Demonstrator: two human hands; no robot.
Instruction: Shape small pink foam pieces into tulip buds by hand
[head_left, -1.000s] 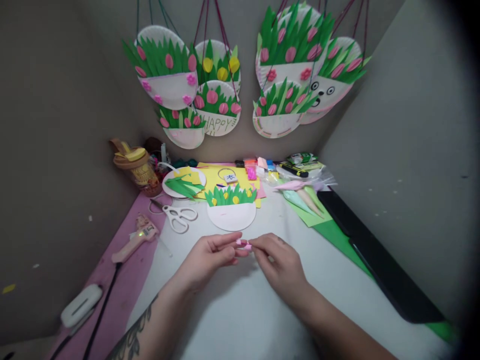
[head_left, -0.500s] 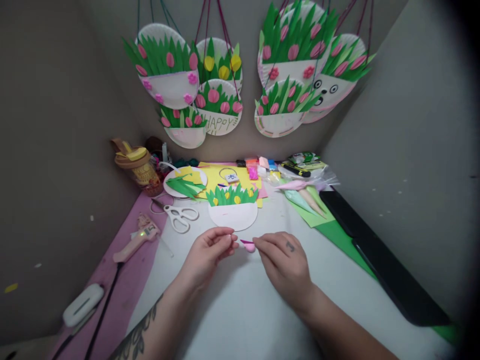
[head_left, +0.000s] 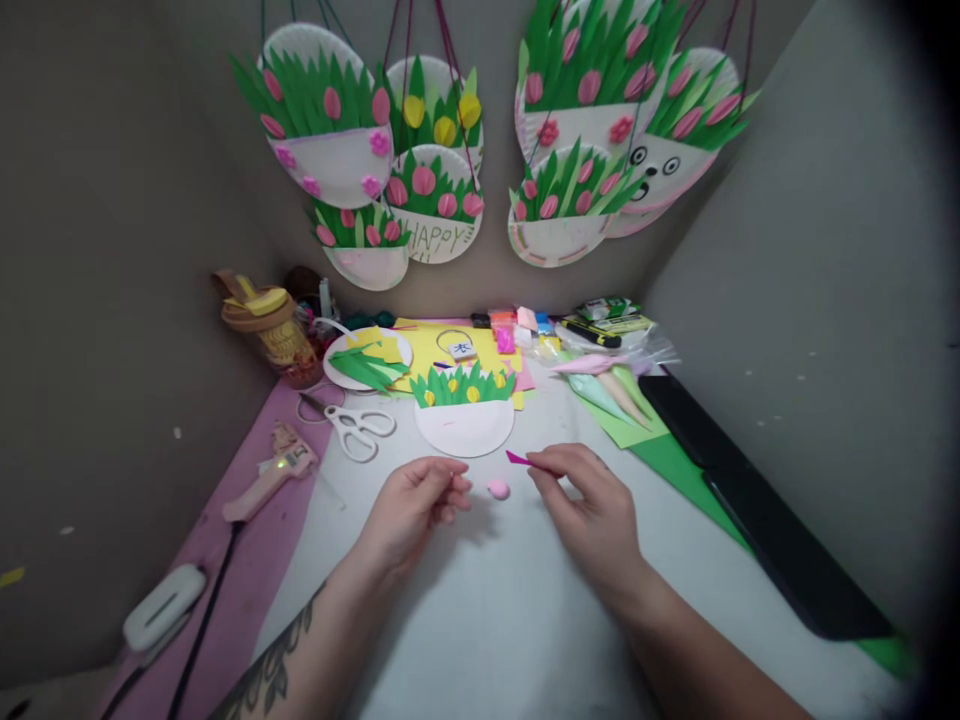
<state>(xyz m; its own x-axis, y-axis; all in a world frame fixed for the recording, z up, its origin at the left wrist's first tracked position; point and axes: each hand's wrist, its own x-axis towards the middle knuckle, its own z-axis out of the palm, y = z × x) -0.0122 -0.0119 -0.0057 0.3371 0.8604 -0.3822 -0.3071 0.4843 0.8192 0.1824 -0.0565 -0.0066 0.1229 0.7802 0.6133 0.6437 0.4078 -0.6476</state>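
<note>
My right hand [head_left: 589, 495] pinches a small magenta clay modelling tool [head_left: 517, 458], its flat pointed tip aimed left. Below that tip a small lump of pink clay [head_left: 498, 489] rests on the white table surface, touched by neither hand. To its left is my left hand [head_left: 421, 505], thumb and fingertips pressed together; whatever they hold is too small to make out. Just beyond both hands lies a white paper-plate pocket [head_left: 463, 428] with green paper grass [head_left: 466, 385] and small yellow tulips along its top.
White-handled scissors [head_left: 360, 432] and a pink glue gun [head_left: 270, 475] lie at left, near a tumbler [head_left: 274, 335]. Clay packets [head_left: 506, 338] stand at the back. Piping bags [head_left: 607, 385] and a black folding stand [head_left: 787, 540] lie right. Finished plate pockets [head_left: 330, 130] hang above.
My right hand has moved right and slightly up with the magenta tool, away from the pink clay, which now shows fully on the table. My left hand has barely shifted.
</note>
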